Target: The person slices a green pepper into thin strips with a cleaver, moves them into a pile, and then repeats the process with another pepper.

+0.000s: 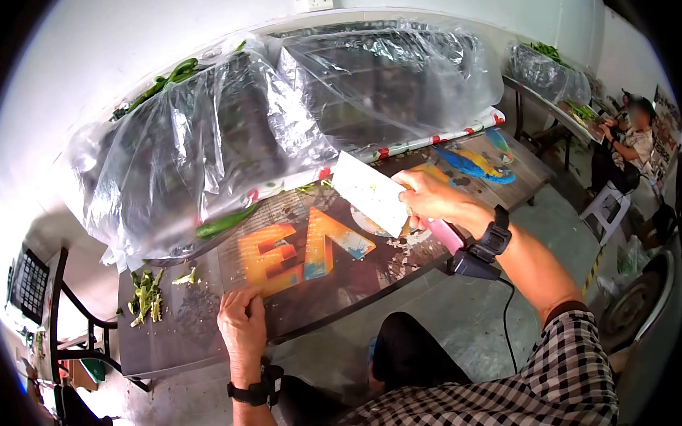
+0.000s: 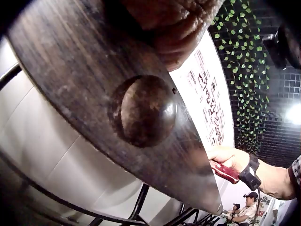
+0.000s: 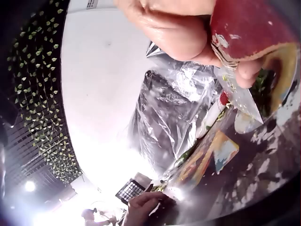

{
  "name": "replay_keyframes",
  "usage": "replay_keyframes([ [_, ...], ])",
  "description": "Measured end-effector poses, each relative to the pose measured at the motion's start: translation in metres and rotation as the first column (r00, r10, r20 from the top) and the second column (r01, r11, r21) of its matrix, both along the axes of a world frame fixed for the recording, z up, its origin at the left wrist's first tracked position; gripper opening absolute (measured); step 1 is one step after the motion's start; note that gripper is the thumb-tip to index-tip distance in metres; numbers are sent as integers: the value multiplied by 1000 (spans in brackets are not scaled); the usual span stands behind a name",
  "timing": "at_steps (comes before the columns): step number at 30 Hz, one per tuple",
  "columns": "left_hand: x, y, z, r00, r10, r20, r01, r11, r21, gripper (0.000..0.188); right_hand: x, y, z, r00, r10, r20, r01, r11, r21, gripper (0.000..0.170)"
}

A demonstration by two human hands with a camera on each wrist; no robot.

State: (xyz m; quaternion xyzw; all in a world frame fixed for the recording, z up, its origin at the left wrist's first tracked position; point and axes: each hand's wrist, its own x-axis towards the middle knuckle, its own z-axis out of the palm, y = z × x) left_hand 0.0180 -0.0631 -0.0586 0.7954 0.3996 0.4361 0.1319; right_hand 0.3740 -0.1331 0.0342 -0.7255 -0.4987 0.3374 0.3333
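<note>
My right hand (image 1: 435, 197) grips a cleaver by its reddish handle (image 1: 446, 236), the wide pale blade (image 1: 370, 193) held over the table, with small green bits on it. In the right wrist view the fingers wrap the red handle (image 3: 249, 28) beside the blade (image 3: 237, 92). My left hand (image 1: 242, 320) rests at the table's near edge with its fingers curled, and nothing shows in it. Left of it lies a small heap of chopped green pieces (image 1: 147, 297). A long green vegetable (image 1: 227, 222) lies by the plastic sheet.
Clear plastic (image 1: 223, 134) covers a long bulky thing along the back of the table (image 1: 187, 341). More green vegetables (image 1: 175, 74) stick out at its top left. A person (image 1: 635, 143) sits at another table at the right. A white stool (image 1: 611, 212) stands there.
</note>
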Motion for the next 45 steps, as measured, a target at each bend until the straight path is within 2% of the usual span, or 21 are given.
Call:
replay_keyframes([
  [3, 2, 0, 2, 1000, -7, 5, 7, 1000, 2, 13, 16, -9, -4, 992, 30, 123, -39, 997, 68, 35],
  [7, -5, 2, -3, 1000, -23, -10, 23, 1000, -10, 14, 40, -44, 4, 987, 15, -160, 23, 973, 231, 35],
  [9, -6, 9, -4, 999, -47, -12, 46, 997, -64, 19, 49, -81, -2, 855, -204, -477, 345, 910, 230, 34],
  [10, -5, 14, -5, 998, -55, 3, 55, 991, -121, 23, 62, -92, -12, 841, -144, -522, 308, 920, 244, 34],
  [13, 27, 20, 28, 990, -139, 5, 137, 973, -186, 36, 79, -113, -30, 770, -346, -535, 499, 850, 168, 34],
  [15, 64, 27, 66, 974, -226, 32, 227, 937, -264, 37, 97, -116, -43, 753, -360, -551, 499, 858, 121, 35],
  [17, 98, 51, 73, 957, -284, -61, 254, 919, -303, 39, 108, -114, -49, 729, -404, -552, 527, 847, 76, 34],
  [18, 113, 66, 71, 944, -312, -107, 264, 909, -324, 40, 114, -109, -51, 750, -389, -534, 504, 860, 82, 33],
  [21, 148, 112, 54, 884, -365, -292, 150, 813, -562, 43, 121, -88, -49, 790, -321, -523, 398, 916, 39, 31],
  [22, 158, 137, 32, 840, -370, -397, 142, 856, -497, 46, 125, -77, -55, 791, -318, -523, 379, 925, 11, 30],
  [25, 191, 151, -4, 922, -289, -259, 223, 941, -254, 48, 118, -55, -47, 810, -200, -551, 228, 974, -19, 30],
  [26, 196, 146, -10, 939, -188, -289, 162, 980, -114, 54, 117, -47, -50, 772, -167, -613, 204, 979, -9, 32],
  [29, 207, 126, 30, 889, -314, -333, 114, 857, -503, 60, 110, -27, -48, 816, -113, -567, 104, 993, -48, 34],
  [32, 209, 141, -14, 921, -338, -194, 241, 886, -396, 62, 107, -16, -48, 822, -77, -564, 69, 997, -36, 31],
  [35, 225, 124, -3, 878, -449, -166, 374, 861, -345, 57, 101, -12, -47, 835, -51, -547, 30, 998, -48, 32],
  [37, 240, 114, 10, 892, -423, -161, 343, 863, -372, 55, 106, -6, -53, 826, 24, -564, -34, 999, -8, 35],
  [38, 246, 115, 12, 895, -415, -163, 332, 863, -380, 55, 104, -2, -58, 793, -9, -609, -2, 1000, -18, 32],
  [39, 251, 116, 11, 899, -407, -164, 320, 864, -389, 56, 101, -2, -56, 816, 11, -579, -26, 1000, -18, 31],
  [40, 255, 123, 4, 886, -446, -128, 379, 855, -354, 57, 98, -2, -53, 836, 32, -547, -51, 999, -20, 31],
  [43, 256, 125, 1, 853, -486, -190, 428, 860, -278, 53, 86, -9, -45, 893, 65, -445, -78, 997, -12, 32],
  [45, 247, 117, 8, 839, -518, -165, 448, 831, -329, 48, 82, -17, -41, 927, 88, -364, -80, 996, 36, 34],
])
